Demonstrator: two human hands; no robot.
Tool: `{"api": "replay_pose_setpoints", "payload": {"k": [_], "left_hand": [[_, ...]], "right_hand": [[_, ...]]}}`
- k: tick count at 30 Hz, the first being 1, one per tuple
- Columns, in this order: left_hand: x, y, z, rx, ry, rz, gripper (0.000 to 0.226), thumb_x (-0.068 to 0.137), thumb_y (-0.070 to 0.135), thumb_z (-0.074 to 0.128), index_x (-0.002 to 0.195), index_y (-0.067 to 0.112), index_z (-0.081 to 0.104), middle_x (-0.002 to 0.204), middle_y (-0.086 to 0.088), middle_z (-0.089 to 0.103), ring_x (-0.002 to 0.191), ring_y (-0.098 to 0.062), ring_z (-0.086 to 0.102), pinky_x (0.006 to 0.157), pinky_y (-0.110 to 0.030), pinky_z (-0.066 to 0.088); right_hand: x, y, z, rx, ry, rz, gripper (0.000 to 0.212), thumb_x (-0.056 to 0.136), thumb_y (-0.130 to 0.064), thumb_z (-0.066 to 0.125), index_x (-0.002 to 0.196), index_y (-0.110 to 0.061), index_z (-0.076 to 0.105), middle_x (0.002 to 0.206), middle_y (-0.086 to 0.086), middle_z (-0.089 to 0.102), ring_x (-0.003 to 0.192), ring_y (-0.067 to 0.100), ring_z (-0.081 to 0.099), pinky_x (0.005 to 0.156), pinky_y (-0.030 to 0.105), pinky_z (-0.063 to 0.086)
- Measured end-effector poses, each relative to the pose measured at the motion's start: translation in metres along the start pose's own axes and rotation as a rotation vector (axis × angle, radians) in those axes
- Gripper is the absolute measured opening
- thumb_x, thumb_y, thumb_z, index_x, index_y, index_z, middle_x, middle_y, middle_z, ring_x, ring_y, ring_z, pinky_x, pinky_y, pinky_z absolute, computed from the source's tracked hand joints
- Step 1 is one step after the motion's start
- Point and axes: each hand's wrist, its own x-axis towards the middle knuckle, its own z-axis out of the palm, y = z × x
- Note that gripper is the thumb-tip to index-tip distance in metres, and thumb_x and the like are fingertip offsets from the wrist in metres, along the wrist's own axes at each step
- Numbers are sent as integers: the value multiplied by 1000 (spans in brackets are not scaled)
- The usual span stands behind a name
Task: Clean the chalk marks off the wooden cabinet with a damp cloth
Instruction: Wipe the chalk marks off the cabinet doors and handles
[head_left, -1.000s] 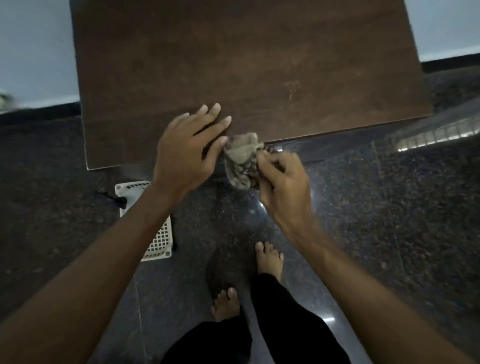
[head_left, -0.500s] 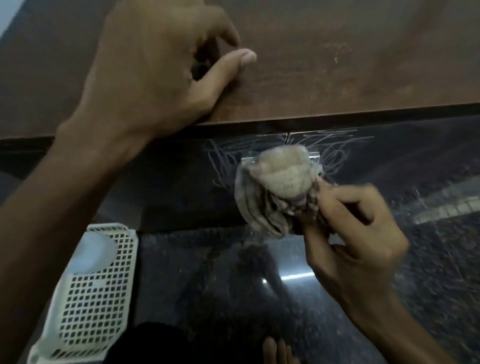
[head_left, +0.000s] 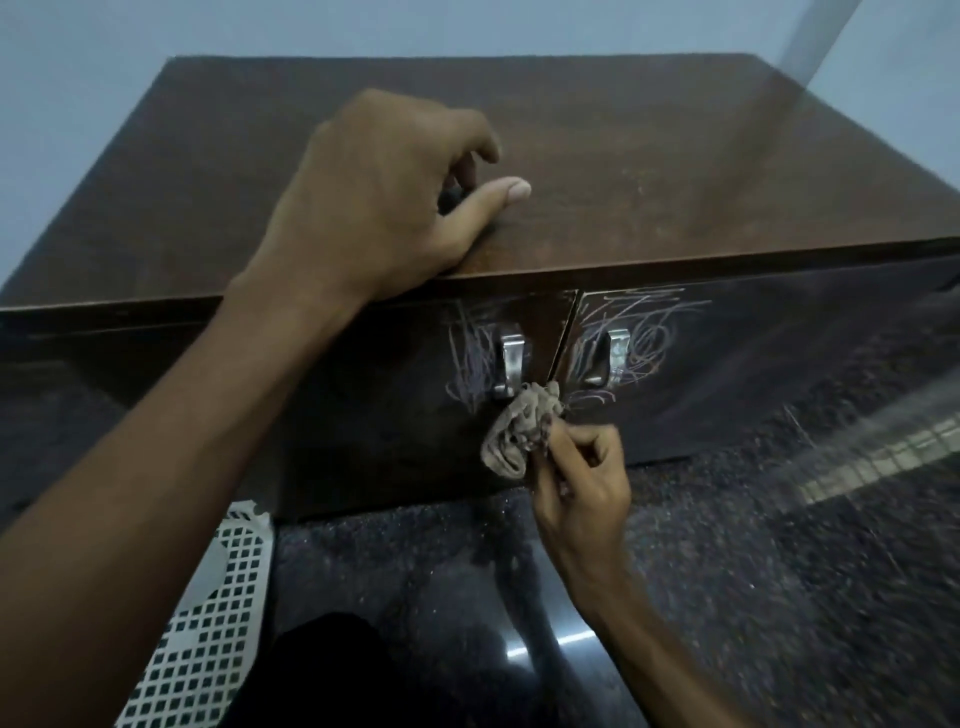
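Wiping is only just starting, I judge: my right hand (head_left: 582, 478) has its fingers clamped on the bunched cloth (head_left: 519, 431), held against the cabinet (head_left: 675, 171) front at the door seam, just below the two metal handles (head_left: 511, 358), with chalk marks (head_left: 641, 338) scribbled round both. Next I'd rub up and outward over the scribbles, steering round each handle so the cloth doesn't snag. My left hand (head_left: 384, 202) braces on the top's front edge, fingers curled on nothing; the door face to the right is free, and the floor (head_left: 779, 571) is close below.

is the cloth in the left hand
No, the right hand grips the bunched cloth by the chalk marks, while the left hand rests on top of the cabinet.
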Motion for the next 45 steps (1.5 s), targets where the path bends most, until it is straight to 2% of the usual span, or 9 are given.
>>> {"api": "replay_pose_setpoints", "payload": {"k": [10,15,19,24,29,33,36,39,45], "left_hand": [[-1,2,1,-50,23,-39,47,93,58,54,113,18,70,94,3,74,84,-14,68,78,-41,58],[-1,3,2,-32,23,-36,47,94,58,53,115,19,70,96,3,74,85,-13,68,80,-40,58],[0,4,1,-51,18,-34,46,95,56,55,116,18,70,96,2,74,83,-11,66,78,-31,55],[1,2,1,-85,8,-47,44,95,54,57,116,17,70,95,3,74,82,-9,66,80,-32,57],[0,2,1,-65,30,-46,46,95,55,55,116,17,70,93,3,74,82,-11,67,81,-35,58],[0,0,1,-54,37,-44,47,95,55,54,116,16,69,93,1,74,83,-13,68,82,-38,58],[-1,0,1,-26,51,-37,48,95,57,51,114,17,69,91,1,73,84,-16,68,81,-39,57],[0,1,1,-28,63,-28,45,96,55,51,114,18,69,92,2,73,84,-14,67,81,-32,54],[2,-3,0,-187,-22,29,53,87,65,56,110,20,72,95,6,74,86,-7,67,80,-37,58]], "right_hand": [[61,-47,-12,-92,162,-74,24,87,12,64,110,13,68,89,6,44,81,6,42,73,7,38],[66,-48,-12,-169,70,-156,22,88,10,62,108,10,70,87,8,45,78,9,41,66,12,36],[46,-26,-9,-122,48,-129,28,90,5,49,109,11,70,95,3,41,83,9,43,74,10,37],[10,-8,-4,-91,-139,16,32,90,-5,54,120,-12,62,99,5,51,83,22,57,63,37,53],[31,-33,-3,-57,79,90,26,91,6,61,115,7,69,95,7,51,86,6,50,79,12,47],[58,-57,-14,-99,236,67,18,90,8,64,106,10,71,92,8,50,82,7,48,72,12,44],[83,-73,-20,-158,333,-6,17,91,2,69,105,11,70,91,7,47,82,7,45,75,7,38],[88,-79,-16,-213,274,-133,19,87,1,74,104,11,71,90,3,46,80,8,43,77,6,37],[73,-73,3,-179,137,-356,18,90,2,68,107,-3,67,90,6,53,73,24,52,63,32,46]]}}
